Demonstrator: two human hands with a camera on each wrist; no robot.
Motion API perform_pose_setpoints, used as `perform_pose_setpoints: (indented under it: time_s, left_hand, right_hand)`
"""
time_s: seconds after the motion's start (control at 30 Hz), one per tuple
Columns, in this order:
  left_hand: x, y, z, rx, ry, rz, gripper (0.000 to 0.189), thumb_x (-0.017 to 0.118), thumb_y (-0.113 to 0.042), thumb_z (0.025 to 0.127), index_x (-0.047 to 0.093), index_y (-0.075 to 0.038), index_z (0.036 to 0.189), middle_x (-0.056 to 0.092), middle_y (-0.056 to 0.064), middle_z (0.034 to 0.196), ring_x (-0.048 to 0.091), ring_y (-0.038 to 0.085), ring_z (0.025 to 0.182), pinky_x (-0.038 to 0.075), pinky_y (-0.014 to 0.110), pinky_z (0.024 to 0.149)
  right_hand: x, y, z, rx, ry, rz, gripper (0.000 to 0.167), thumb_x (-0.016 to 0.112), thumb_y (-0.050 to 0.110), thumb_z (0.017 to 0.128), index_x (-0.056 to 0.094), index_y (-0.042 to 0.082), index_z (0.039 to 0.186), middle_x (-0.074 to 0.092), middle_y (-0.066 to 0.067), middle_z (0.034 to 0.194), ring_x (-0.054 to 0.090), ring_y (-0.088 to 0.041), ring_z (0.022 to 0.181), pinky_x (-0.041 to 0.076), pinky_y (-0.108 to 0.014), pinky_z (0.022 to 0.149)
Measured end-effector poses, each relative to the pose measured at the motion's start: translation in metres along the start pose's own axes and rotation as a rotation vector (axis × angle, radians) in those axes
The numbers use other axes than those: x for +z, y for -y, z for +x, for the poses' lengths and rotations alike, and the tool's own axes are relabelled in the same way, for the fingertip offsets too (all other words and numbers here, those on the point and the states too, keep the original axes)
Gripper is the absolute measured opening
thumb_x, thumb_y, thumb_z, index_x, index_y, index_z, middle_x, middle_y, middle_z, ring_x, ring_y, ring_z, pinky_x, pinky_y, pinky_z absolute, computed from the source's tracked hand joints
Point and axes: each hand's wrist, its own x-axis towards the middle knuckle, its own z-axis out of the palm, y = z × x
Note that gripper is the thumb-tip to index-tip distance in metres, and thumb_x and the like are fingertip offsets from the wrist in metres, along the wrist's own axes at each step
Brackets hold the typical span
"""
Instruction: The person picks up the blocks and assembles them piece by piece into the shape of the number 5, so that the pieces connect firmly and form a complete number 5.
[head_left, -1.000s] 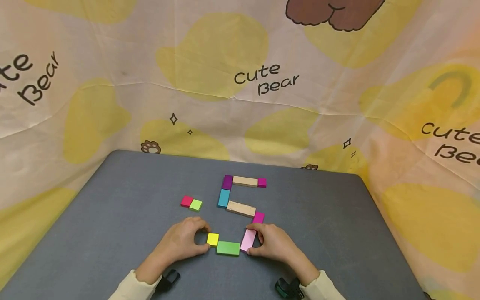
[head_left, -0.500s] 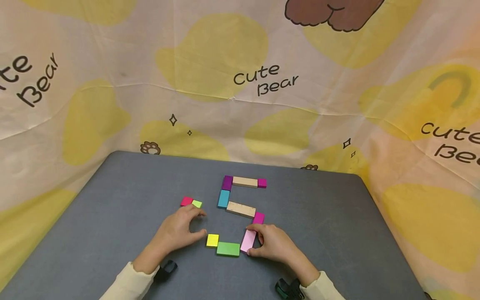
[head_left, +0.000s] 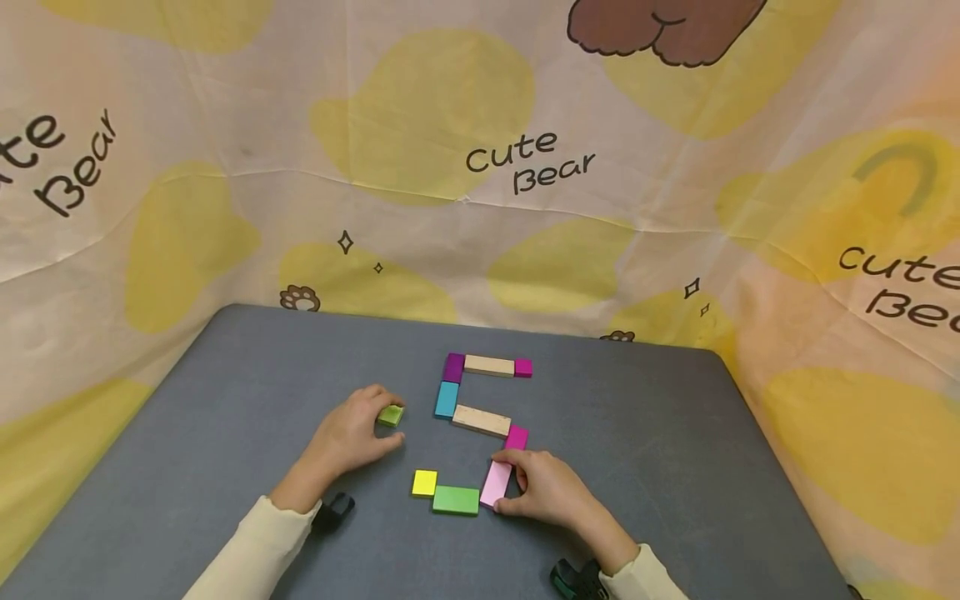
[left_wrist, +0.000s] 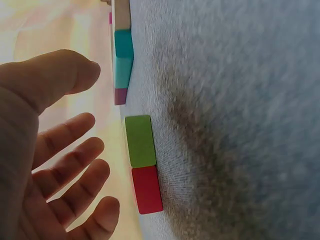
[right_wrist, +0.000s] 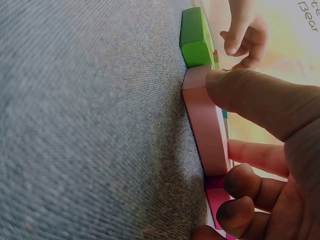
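Note:
My left hand (head_left: 348, 435) hovers over two small blocks, thumb and fingers apart and nothing between them. The lime green block (head_left: 389, 417) peeks out by its fingertips. A red block (left_wrist: 147, 190) touching it is hidden in the head view but shows in the left wrist view. With thumb at one end and fingers at the other, my right hand (head_left: 546, 487) holds a pink block (head_left: 496, 484) lying on the table. That block touches a magenta block (head_left: 517, 437) and meets the end of a green block (head_left: 455, 500). A yellow block (head_left: 424, 483) adjoins the green one.
A winding row continues away from me with a wooden block (head_left: 481, 421), a blue block (head_left: 446, 400), a purple block (head_left: 453, 367), another wooden block (head_left: 489, 366) and a small magenta block (head_left: 522, 368). Patterned cloth (head_left: 420, 275) hangs behind the grey table (head_left: 637, 417).
My left hand has left the yellow block and moved away from me and to the left, over the red and lime green blocks. The right hand stays on the pink block.

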Motion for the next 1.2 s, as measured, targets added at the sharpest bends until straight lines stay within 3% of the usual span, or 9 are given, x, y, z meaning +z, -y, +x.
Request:
perform_pose_setpoints:
  time_s: [0.37,0.67,0.97,1.2]
  left_hand:
    - [0.001,0.011,0.014,0.025,0.068,0.032,0.033,0.074,-0.016,0.075,0.069,-0.009,0.107,0.065,0.004,0.106,0.058,0.024,0.096,0.051,0.043,0.081]
    - [0.001,0.013,0.018,-0.013,0.132,0.025,0.029,0.07,-0.012,0.076,0.071,-0.012,0.105,0.065,0.003,0.106,0.056,0.022,0.096,0.049,0.039,0.078]
    - [0.001,0.014,0.022,-0.002,0.146,0.02,0.028,0.07,-0.008,0.076,0.071,-0.011,0.104,0.066,0.004,0.104,0.058,0.023,0.097,0.049,0.04,0.08]
    - [0.001,0.015,0.023,0.023,0.144,0.016,0.025,0.073,-0.01,0.078,0.071,-0.01,0.103,0.065,0.003,0.1,0.055,0.018,0.089,0.048,0.036,0.077]
  right_hand:
    - [0.001,0.0,-0.002,-0.003,0.002,0.007,0.056,0.082,0.036,0.07,0.066,0.017,0.12,0.042,0.009,0.061,0.037,-0.002,0.054,0.026,-0.02,0.048]
    - [0.0,0.0,-0.001,-0.006,0.003,0.009,0.056,0.082,0.036,0.071,0.066,0.017,0.121,0.042,0.009,0.061,0.036,-0.002,0.053,0.025,-0.02,0.048]
    - [0.0,0.0,0.0,0.011,0.009,0.01,0.056,0.082,0.036,0.071,0.066,0.016,0.121,0.044,0.008,0.062,0.037,-0.002,0.054,0.026,-0.021,0.049]
    - [-0.001,0.0,-0.001,0.014,0.008,0.011,0.056,0.082,0.036,0.071,0.066,0.016,0.121,0.042,0.009,0.061,0.037,-0.002,0.054,0.025,-0.021,0.048]
